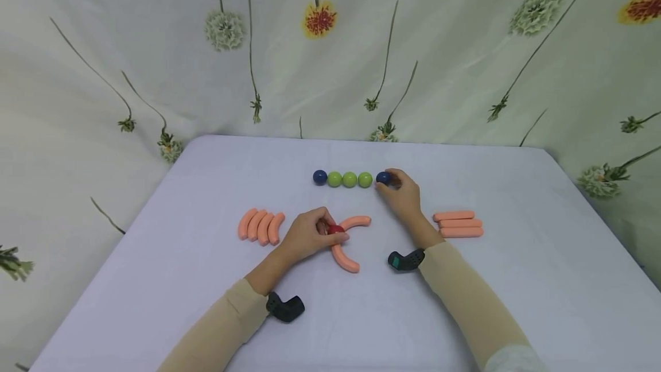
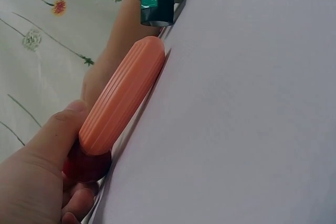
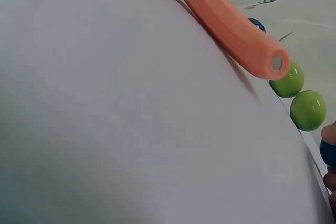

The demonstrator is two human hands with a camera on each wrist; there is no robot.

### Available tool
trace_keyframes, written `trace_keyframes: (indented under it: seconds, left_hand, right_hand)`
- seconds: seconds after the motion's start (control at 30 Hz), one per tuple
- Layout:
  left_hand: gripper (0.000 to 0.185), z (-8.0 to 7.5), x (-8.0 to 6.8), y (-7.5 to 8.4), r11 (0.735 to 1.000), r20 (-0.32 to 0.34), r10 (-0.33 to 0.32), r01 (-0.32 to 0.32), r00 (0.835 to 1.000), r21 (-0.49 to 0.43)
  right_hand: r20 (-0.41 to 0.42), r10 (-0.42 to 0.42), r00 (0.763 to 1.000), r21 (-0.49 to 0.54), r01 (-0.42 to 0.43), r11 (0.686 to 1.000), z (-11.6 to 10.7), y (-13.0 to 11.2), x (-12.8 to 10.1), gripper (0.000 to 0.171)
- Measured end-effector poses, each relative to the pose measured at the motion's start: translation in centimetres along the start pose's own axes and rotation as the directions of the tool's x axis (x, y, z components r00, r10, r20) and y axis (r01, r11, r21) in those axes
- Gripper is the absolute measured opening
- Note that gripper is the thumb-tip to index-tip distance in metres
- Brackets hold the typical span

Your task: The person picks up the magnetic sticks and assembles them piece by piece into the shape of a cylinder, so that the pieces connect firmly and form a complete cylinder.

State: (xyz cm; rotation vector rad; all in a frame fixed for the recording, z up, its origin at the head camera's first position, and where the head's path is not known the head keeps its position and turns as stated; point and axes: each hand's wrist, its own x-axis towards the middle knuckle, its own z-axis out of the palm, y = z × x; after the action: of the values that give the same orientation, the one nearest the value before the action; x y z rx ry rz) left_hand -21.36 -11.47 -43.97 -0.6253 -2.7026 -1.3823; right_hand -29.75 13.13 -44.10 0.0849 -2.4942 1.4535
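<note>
My left hand (image 1: 306, 235) pinches a glossy red ball (image 1: 336, 230) between thumb and fingers near the middle of the table. Two curved pink rods spread from that ball: an upper rod (image 1: 357, 221) and a lower rod (image 1: 345, 260). Seen up close in the left wrist view, a ridged rod (image 2: 123, 98) touches the red ball (image 2: 85, 167). Farther back, my right hand (image 1: 405, 195) grips a dark blue ball (image 1: 383, 178). A small gap parts it from the green balls (image 1: 349, 179) to its left. One rod's end (image 3: 277, 63) shows a round metallic disc.
Another dark blue ball (image 1: 319, 177) ends the row of green balls at the left. Several curved pink rods (image 1: 260, 227) lie side by side on the left. Three straight pink rods (image 1: 461, 224) are on the right. Flowered cloth (image 1: 330, 73) hangs behind the white table (image 1: 232, 159).
</note>
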Motion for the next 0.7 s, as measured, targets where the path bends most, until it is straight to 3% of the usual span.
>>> trace_keyframes:
  seconds: [0.2,0.47,0.7]
  left_hand:
    - [0.031,0.1,-0.2,0.0,1.000,-0.009,-0.007,0.006,1.000,-0.004]
    - [0.029,0.0,-0.1,-0.3,1.000,-0.069,0.012,-0.012,0.998,0.006]
    - [0.032,0.2,-0.1,-0.5,0.999,-0.110,-0.025,0.023,0.994,-0.027]
  right_hand:
    - [0.049,0.029,0.998,0.076,-0.033,0.997,-0.8,-0.2,-0.5,0.040]
    - [0.176,0.072,0.982,0.064,-0.084,0.994,-1.9,-1.7,-3.1,0.041]
    - [0.222,0.008,0.975,0.107,-0.033,0.994,-1.8,-1.9,-4.8,0.041]
